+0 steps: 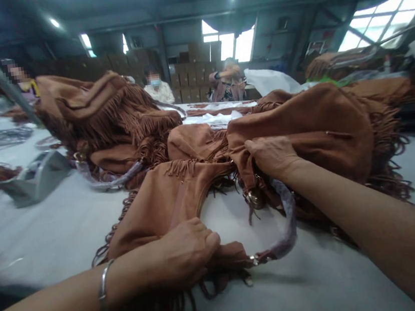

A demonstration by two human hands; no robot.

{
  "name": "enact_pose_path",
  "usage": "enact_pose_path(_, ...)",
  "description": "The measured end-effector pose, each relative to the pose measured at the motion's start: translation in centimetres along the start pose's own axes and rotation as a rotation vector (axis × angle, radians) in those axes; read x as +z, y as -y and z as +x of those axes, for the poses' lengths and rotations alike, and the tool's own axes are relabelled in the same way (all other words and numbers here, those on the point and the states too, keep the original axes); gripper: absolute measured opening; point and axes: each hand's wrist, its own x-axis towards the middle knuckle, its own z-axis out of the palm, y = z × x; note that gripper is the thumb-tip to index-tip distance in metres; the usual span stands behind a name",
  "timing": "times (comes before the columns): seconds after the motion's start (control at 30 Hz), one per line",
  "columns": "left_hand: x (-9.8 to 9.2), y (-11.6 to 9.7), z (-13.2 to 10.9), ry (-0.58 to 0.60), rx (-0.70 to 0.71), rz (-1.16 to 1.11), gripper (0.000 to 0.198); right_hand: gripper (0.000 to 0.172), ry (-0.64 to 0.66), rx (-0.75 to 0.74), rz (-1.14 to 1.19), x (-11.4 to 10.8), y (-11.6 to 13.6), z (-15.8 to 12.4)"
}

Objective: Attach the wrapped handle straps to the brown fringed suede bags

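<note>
A brown fringed handbag (151, 203) lies on the table in front of me, a zip line along its side. My left hand (188, 248) is closed around its near end, beside a metal fitting. From there a handle (288, 216) wrapped in clear film curves up towards my right hand (271, 155). That hand pinches a fold of brown material at the edge of a larger brown bag piece (313, 127), which has a zip and fringe on its far right side. Whether this piece and the near handbag are joined is hidden in the folds.
More brown fringed bags are heaped at the back left (99, 108). A grey tape dispenser (36, 179) stands on the white table (61, 229). Two co-workers (157, 88) sit or stand across the table, and another person (18, 80) is far left. Stacked cartons (186, 80) line the back.
</note>
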Motion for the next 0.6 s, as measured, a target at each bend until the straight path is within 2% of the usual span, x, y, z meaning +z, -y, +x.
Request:
enact_pose_path(0.13, -0.1, 0.3, -0.9, 0.014, 0.003, 0.037, 0.006, 0.026, -0.024, 0.172, 0.042, -1.3, -2.2, 2.8)
enact_pose_path(0.23, 0.1, 0.7, -1.5, -0.014, -0.001, 0.026, 0.009, 0.032, -0.050, 0.315, 0.071, -1.7, -4.7, 4.2)
enact_pose_path(0.3, 0.4, 1.1, -1.7, -0.036, 0.011, 0.001, 0.010, 0.035, -0.049, 0.362, 0.074, -0.6, -5.9, 4.5)
enact_pose_path(0.4, -0.1, 1.4, -2.3, -0.055, 0.006, -0.022, 0.008, 0.035, 0.007, 0.354, 0.088, 2.2, -7.0, 4.0)
enact_pose_path(0.5, -2.7, 1.3, -3.7, -0.056, -0.067, -0.019, 0.010, 0.033, 0.026, 0.345, 0.124, 4.0, -7.8, 3.6)
enact_pose_path(0.6, -6.6, 1.1, -5.7, -0.052, -0.179, -0.051, 0.009, 0.022, -0.013, 0.333, 0.186, 4.0, -9.0, 4.5)
